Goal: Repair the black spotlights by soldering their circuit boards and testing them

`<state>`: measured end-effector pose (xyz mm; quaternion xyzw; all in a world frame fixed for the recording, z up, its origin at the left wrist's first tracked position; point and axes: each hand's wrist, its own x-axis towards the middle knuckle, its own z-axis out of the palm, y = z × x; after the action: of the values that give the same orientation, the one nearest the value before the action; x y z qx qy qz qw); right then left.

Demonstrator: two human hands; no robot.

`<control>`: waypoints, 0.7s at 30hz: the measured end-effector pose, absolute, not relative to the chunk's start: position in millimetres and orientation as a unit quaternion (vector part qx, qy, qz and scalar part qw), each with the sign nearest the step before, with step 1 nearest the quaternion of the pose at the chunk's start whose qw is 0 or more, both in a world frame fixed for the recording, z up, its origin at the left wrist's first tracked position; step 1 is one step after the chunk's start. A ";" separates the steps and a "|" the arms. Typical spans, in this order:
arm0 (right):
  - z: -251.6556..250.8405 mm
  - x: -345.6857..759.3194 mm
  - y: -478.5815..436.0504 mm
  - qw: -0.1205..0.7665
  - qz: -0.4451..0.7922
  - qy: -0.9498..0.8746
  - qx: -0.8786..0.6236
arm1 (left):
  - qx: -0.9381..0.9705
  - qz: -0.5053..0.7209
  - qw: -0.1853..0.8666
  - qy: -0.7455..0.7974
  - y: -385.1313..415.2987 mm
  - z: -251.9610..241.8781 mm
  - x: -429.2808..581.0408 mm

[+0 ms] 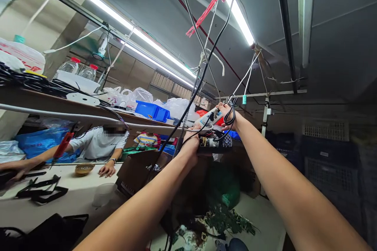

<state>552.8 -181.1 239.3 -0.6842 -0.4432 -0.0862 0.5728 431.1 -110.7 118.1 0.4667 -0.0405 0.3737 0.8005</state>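
Both my arms stretch forward to a white power strip (208, 117) at shelf height. My left hand (192, 138) is closed around its near left end. At the other end my right hand (229, 113) is closed by a plug (216, 112) at the strip's sockets, and a coiled black cable (231, 111) hangs at its fingers. Another black plug (211, 117) sits in the strip. Just below the hands is a dark open-fronted device (215, 142) with a round perforated part; what holds it up is hidden.
Black and grey cables (203, 72) hang from the ceiling before me. A shelf at left bears a blue bin (152, 110) and plastic bags. Under it a person (98, 145) sits at a white table (73, 211) with black brackets (44, 190) and a bowl (84, 169). Circuit boards (229, 219) lie below.
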 end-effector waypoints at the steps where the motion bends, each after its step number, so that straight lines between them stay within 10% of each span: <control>1: 239.2 549.8 -180.8 0.579 -0.079 -0.431 -0.687 | 0.471 0.383 0.794 -0.037 -111.6 118.0 430.8; 21: 249.3 519.1 -158.8 0.651 0.020 -0.406 -0.641 | 0.458 0.366 0.808 -0.061 -103.7 122.1 414.3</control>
<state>519.1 -158.8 249.3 -0.6415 -0.4059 0.0204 0.6507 414.3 -103.7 122.1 0.4581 -0.0606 0.3665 0.8076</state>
